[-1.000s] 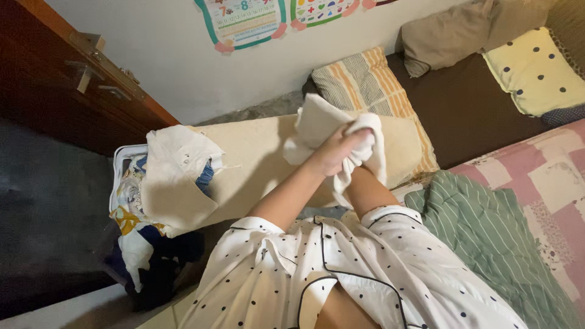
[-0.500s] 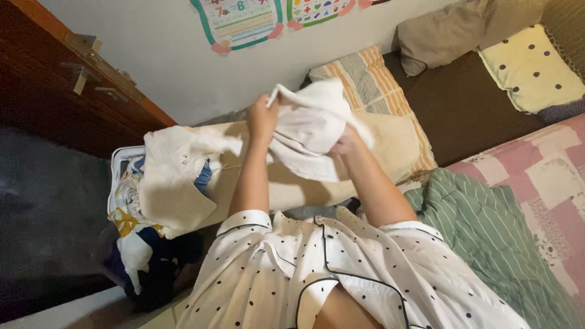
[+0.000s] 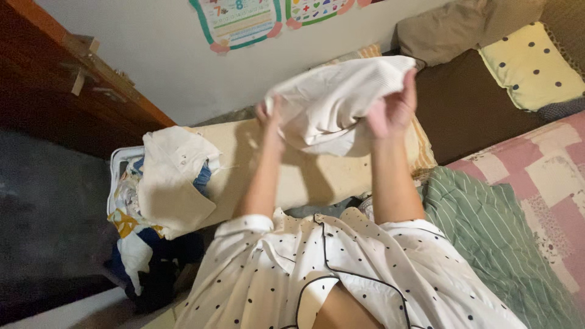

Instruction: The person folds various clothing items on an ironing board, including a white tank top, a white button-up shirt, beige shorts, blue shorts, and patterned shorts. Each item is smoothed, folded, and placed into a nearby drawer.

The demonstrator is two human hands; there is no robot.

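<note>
I am holding a white cloth (image 3: pixel 341 100) up in the air with both hands, above a long cream cushion (image 3: pixel 304 176) that is lying along the wall. My left hand (image 3: pixel 271 116) is gripping the left edge of the cloth, and its fingers are closing on the fabric, though most of them are hiding behind it. My right hand (image 3: pixel 390 109) is gripping the right edge; the thumb and fingers (image 3: pixel 409 85) are pinching the ribbed border at the top.

The cloth is hanging in front of a striped pillow (image 3: pixel 420 140), so I am seeing only a small part of that pillow. To my left, a basket (image 3: pixel 117 176) full of clothes is standing on the floor, and a cream garment (image 3: pixel 173 183) is lying over it and covering most of what is inside. To my right, a green striped blanket (image 3: pixel 487 237) is lying on the bed beside a pink patchwork cover (image 3: pixel 548 183). Further back, a yellow dotted pillow (image 3: pixel 530 67) is resting on a brown sheet (image 3: pixel 469 103). The posters (image 3: pixel 244 21) on the wall are cut off at the top.
</note>
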